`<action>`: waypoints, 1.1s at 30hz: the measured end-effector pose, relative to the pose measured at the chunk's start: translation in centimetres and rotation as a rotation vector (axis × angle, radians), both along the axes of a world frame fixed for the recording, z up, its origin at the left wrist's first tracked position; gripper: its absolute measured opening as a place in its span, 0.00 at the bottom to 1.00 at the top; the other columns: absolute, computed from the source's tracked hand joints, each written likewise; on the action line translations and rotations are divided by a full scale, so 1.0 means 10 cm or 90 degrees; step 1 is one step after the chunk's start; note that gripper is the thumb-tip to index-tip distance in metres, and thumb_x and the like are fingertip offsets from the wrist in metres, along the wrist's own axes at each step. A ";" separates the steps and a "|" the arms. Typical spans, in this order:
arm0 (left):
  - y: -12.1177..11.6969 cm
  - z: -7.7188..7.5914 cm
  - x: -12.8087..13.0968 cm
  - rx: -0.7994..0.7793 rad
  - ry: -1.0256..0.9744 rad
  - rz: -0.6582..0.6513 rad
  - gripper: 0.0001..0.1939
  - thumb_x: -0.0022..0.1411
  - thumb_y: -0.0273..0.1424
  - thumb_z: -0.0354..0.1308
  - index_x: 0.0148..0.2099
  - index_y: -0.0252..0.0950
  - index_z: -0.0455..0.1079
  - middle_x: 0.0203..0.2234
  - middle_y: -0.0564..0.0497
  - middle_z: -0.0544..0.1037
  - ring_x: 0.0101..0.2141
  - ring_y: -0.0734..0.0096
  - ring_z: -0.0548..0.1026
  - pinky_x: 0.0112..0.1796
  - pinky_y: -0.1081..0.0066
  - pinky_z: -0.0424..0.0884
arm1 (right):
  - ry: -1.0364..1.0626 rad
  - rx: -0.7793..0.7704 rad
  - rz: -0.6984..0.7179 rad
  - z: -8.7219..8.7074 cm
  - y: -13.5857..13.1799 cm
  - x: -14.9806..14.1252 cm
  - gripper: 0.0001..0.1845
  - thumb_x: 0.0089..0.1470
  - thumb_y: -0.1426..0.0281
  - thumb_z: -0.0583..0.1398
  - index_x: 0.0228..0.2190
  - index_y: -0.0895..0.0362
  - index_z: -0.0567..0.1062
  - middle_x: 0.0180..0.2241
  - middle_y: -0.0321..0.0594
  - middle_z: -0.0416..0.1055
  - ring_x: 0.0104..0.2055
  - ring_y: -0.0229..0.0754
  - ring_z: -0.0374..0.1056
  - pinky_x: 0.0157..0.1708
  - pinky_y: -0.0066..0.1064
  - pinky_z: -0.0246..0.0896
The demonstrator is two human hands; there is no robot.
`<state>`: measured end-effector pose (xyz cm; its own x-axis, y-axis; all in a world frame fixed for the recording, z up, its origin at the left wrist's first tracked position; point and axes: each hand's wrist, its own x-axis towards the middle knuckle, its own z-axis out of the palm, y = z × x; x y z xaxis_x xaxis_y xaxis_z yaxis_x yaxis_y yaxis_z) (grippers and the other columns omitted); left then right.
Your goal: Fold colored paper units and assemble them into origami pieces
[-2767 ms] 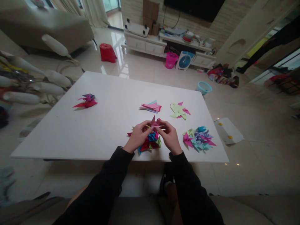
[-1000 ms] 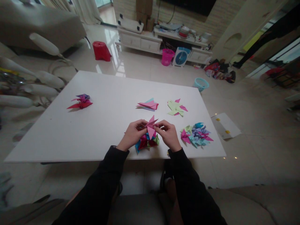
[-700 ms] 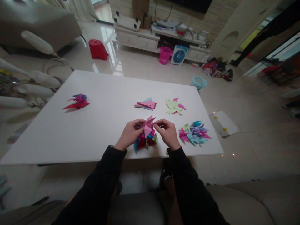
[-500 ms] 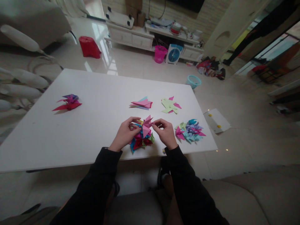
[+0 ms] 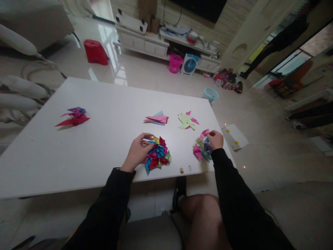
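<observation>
My right hand (image 5: 215,140) is closed in a pinch on a pink paper crane (image 5: 204,133), just above the right-hand pile of folded paper cranes (image 5: 198,151) in pink, green and purple. At the left edge of a pile of shiny paper cranes (image 5: 158,154) in blue, red, yellow and green is my left hand (image 5: 140,150). Its thumb and forefinger are apart, with the tips against the pile. Farther back lie a stack of flat folded papers (image 5: 157,119) and a light green and pink group of folded papers (image 5: 186,121).
Red and purple paper cranes (image 5: 75,117) sit on the left of the white table (image 5: 109,100). Small bits (image 5: 181,170) lie near its front edge. Beyond are a blue basket (image 5: 211,94), a pink bin (image 5: 175,64), a fan (image 5: 190,64) and a red stool (image 5: 95,52). A person (image 5: 275,45) stands at the upper right.
My right hand has carried the pink crane from above the shiny pile over to the right-hand pile. My left hand stays beside the shiny pile. The view has shifted slightly.
</observation>
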<state>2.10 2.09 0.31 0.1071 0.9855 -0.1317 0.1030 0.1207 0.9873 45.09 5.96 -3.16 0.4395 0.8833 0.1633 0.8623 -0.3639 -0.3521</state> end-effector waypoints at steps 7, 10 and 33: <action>0.04 0.02 -0.13 0.006 -0.003 0.032 0.18 0.53 0.31 0.63 0.48 0.34 0.72 0.40 0.45 0.79 0.30 0.70 0.77 0.30 0.72 0.72 | -0.060 -0.117 0.073 -0.20 0.25 0.47 0.13 0.46 0.64 0.62 0.29 0.60 0.82 0.34 0.49 0.79 0.37 0.46 0.70 0.41 0.34 0.62; 0.06 0.01 -0.17 0.012 -0.010 0.034 0.19 0.52 0.32 0.64 0.47 0.33 0.72 0.40 0.45 0.79 0.31 0.70 0.77 0.30 0.71 0.72 | -0.095 -0.155 0.096 -0.27 0.24 0.50 0.11 0.44 0.66 0.63 0.27 0.59 0.82 0.34 0.50 0.78 0.41 0.49 0.70 0.45 0.36 0.61; -0.04 0.22 -0.45 0.044 -0.119 0.119 0.10 0.58 0.27 0.58 0.43 0.35 0.73 0.37 0.48 0.78 0.32 0.70 0.76 0.33 0.70 0.72 | -0.060 -0.073 0.514 0.39 1.22 -2.19 0.10 0.51 0.73 0.61 0.37 0.61 0.78 0.40 0.50 0.75 0.44 0.49 0.68 0.50 0.39 0.61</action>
